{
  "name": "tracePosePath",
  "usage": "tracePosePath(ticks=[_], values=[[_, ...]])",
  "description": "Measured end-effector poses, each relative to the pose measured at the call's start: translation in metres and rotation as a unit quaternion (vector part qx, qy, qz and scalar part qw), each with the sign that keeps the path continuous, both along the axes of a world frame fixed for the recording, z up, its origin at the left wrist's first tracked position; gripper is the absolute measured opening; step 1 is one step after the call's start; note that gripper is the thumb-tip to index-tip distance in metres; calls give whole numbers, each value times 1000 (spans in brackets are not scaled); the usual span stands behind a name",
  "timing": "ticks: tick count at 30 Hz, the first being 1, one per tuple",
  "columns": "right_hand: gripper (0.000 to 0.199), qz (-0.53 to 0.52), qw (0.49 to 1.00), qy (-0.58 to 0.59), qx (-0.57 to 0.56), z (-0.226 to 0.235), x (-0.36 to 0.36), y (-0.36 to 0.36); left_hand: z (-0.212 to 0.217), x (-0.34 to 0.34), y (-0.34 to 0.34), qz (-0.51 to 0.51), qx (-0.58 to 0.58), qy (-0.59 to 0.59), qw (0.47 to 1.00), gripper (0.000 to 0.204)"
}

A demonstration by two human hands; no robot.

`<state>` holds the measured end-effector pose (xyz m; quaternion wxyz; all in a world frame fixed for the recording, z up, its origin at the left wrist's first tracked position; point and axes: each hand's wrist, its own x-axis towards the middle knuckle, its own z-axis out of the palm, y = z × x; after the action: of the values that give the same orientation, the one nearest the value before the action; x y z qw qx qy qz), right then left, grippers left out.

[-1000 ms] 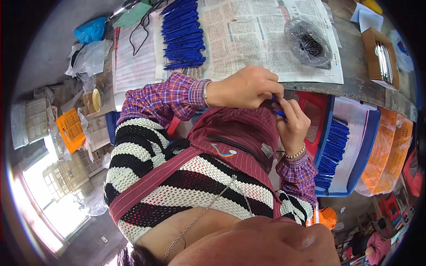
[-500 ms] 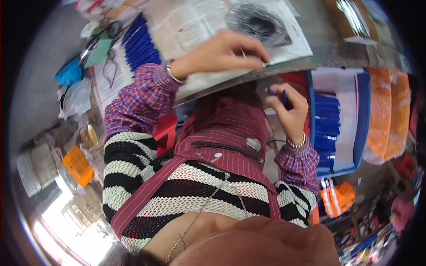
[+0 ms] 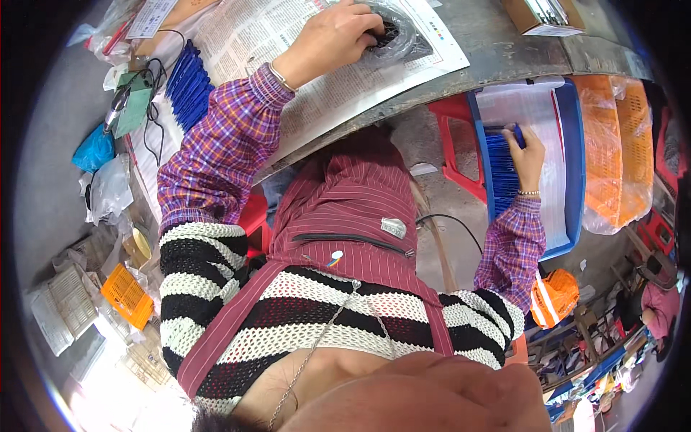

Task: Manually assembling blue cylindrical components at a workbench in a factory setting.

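Observation:
My left hand (image 3: 335,39) reaches over the bench with its fingers curled into the mouth of a clear plastic bag (image 3: 409,45). Small dark pieces lie in the bag, and they hide the fingertips. Over at the right, my right hand (image 3: 531,160) pinches a slim, dark blue pen-like piece (image 3: 518,135) above a blue tray (image 3: 574,144). Many similar blue pieces (image 3: 502,169) lie side by side along the tray's left part, on a whitish lining.
Newspaper (image 3: 288,119) covers part of the bench, with another pile of blue pieces (image 3: 188,86) at its left. A red stool (image 3: 455,147) stands beside the tray, orange crates (image 3: 601,151) to its right. An open cardboard box (image 3: 543,18) sits at the back right.
My left hand has moved up and away, from the bench edge to the plastic bag. My right hand has gone rightward, from beside the bench edge to over the blue tray, with a blue piece in it.

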<state>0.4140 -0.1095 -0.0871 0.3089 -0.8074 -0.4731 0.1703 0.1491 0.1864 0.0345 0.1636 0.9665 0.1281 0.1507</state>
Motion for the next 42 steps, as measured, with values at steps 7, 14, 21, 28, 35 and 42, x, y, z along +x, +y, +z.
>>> tracePosePath(ticks=[7,14,21,28,35,42], values=[[29,118,969,-127,-176,-9,15,5,-3,-1,-1,9,-6,-3,1000,12],[26,160,962,-150,-161,2,10,9,-12,-3,4,-49,51,-119,990,11],[23,149,982,-84,-80,-17,18,-6,-6,-1,2,-21,22,3,1000,13],[19,30,994,63,89,17,-3,-3,-4,0,5,1,-24,-24,999,12],[14,-16,945,289,150,69,-82,13,1,-8,14,-59,-79,-174,980,16],[14,70,947,286,132,82,-130,30,19,-28,-14,-4,-201,-64,977,21]])
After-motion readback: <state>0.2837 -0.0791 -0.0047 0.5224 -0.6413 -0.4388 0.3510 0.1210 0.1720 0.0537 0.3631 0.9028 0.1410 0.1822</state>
